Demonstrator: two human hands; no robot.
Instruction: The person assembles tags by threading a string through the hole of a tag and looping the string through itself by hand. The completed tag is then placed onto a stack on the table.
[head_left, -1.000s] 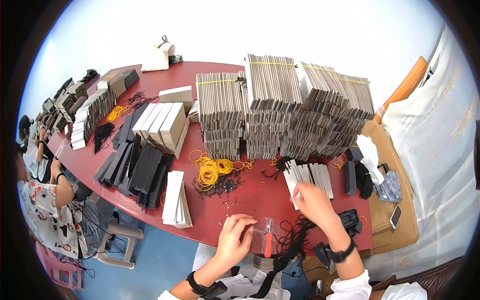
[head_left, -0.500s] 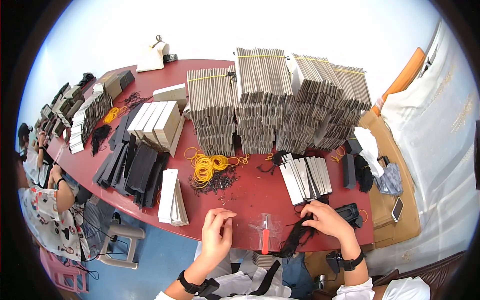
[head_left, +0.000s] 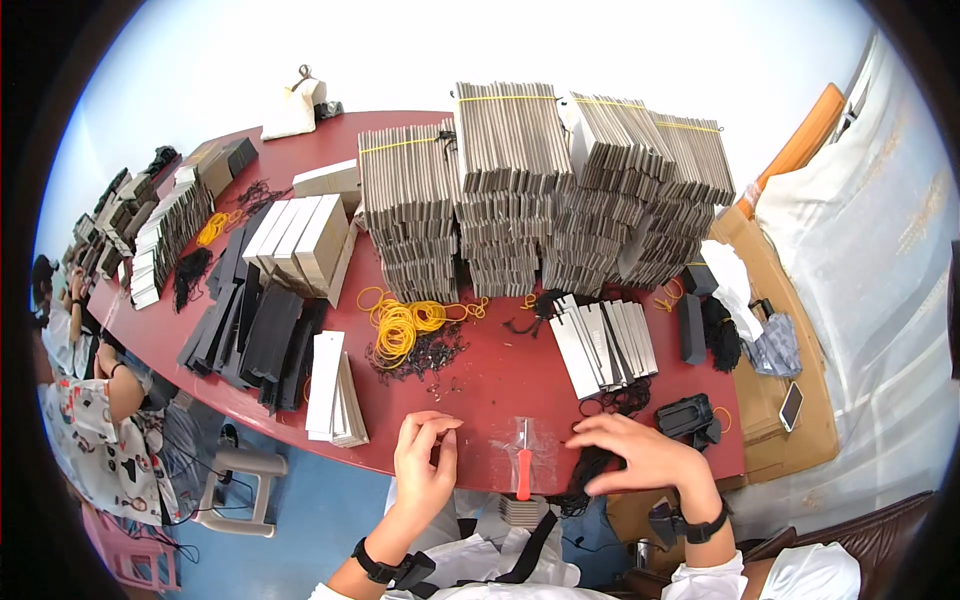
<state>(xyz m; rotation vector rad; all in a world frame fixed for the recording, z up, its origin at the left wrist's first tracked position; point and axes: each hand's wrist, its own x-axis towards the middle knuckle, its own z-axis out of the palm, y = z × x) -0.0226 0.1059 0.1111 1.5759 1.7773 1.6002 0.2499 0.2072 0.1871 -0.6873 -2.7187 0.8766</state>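
My left hand hovers at the table's front edge, fingers loosely bent, thumb apart from the index finger, nothing visible between them. To its right, a small red-handled tool with a thin metal shaft lies under clear tape on the tabletop. My right hand is open, fingers spread above a bundle of black cords that hangs over the edge; the hand hides part of the bundle. Just beyond it lies a fanned row of white tags with black cords at their near end.
Tall stacks of grey-edged cards rise at the back of the red table. Yellow elastic loops, white strips and black strips lie to the left. A black holder sits at right. Another person sits far left.
My right hand has moved left and its fingers have spread, coming away from the cords it was pinching near. My left hand keeps nearly the same pose. The whole view has shifted slightly.
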